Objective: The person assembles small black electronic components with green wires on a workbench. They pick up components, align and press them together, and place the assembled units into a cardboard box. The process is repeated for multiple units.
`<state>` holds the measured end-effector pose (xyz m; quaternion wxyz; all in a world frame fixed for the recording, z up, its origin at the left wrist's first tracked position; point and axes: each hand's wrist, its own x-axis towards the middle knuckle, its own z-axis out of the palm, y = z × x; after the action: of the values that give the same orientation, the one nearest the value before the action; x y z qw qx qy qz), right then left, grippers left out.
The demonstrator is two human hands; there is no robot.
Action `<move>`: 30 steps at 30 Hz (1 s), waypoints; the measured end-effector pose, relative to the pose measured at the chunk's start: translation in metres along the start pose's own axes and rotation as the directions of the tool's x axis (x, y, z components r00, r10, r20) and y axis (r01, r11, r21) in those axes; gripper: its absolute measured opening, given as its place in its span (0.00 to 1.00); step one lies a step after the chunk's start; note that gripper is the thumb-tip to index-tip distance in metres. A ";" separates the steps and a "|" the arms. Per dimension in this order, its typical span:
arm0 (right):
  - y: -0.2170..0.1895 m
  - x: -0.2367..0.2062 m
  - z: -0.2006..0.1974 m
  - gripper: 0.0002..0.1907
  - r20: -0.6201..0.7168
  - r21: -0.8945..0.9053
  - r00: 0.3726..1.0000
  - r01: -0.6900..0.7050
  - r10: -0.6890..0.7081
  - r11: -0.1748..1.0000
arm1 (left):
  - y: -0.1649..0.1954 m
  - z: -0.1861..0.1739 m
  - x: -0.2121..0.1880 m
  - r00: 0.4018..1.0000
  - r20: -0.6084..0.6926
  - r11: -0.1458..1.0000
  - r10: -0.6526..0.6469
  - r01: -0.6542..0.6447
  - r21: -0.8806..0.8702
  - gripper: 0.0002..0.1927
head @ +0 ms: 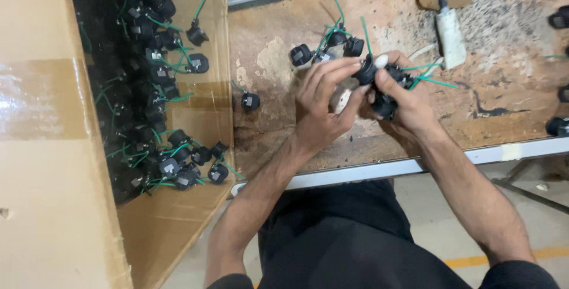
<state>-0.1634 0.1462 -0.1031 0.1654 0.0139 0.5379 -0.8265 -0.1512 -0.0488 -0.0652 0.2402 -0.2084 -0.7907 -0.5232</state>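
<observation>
gripping black connectors (379, 90) — both hands (361, 96) closed together above worn bench (510, 87).

**Two hands hold small black parts with green wires**

The left hand (323, 102) and the right hand (403, 96) meet over a worn brown wooden workbench (504, 81). Between their fingertips sits a small black plastic connector with a thin green wire (366, 69). Just above the grip lie a few similar black connectors (326, 49). Far to the left of the grip, an open brown cardboard box (53, 147) holds many more.
</observation>
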 end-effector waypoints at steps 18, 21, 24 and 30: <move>-0.078 -0.050 -0.048 0.19 0.406 -0.850 0.788 0.140 -0.463 -0.507 | -0.012 -0.001 -0.013 0.999 -0.003 0.992 -0.042 0.041 -0.120 0.19; -0.059 -0.036 -0.014 0.22 0.321 -0.894 0.897 0.182 -0.304 -0.409 | -0.013 -0.005 -0.010 0.999 -0.015 0.995 -0.029 0.027 -0.094 0.19; -0.053 -0.031 -0.002 0.17 0.294 -0.904 0.928 0.192 -0.229 -0.383 | -0.017 -0.010 -0.008 1.000 -0.016 0.995 -0.023 0.022 -0.099 0.19; -0.032 -0.035 -0.025 0.09 0.207 -0.974 0.946 0.175 -0.251 -0.143 | -0.022 -0.010 -0.008 0.997 -0.036 0.978 -0.066 0.058 -0.200 0.20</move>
<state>-0.1438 0.1891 -0.0779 -0.0297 -0.1795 0.9685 -0.1703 -0.1556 -0.0663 -0.0830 0.2186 -0.1954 -0.7353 -0.6111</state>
